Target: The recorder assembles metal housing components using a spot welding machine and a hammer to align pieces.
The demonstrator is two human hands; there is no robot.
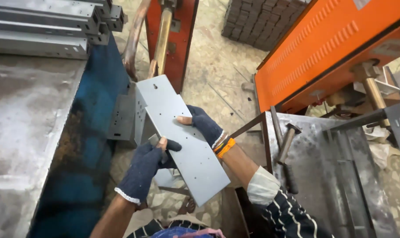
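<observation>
Left hand (143, 169): in a dark knitted glove with a worn fingertip, closed on the near left edge of the grey sheet-metal panel (182, 136), thumb on top.
Right hand (203, 124): same dark glove, bare thumb tip showing, fingers curled over the panel's right edge; orange band at the wrist.
Panel: long, flat, smooth matt grey, punched with small holes, folded flange along the left side; held tilted in mid-air between both hands, far end pointing at the copper-coloured arm (161, 39).
Left: blue-sided bench (90, 145) with a scuffed, dull steel top; grey channel sections (46, 26) stacked at its far end.
Right: hammer (287, 152) lying on a worn steel table (314, 176).
Beyond: orange machine housing (323, 48) with slotted vents; stack of dark blocks (259, 20) on the stone floor.
</observation>
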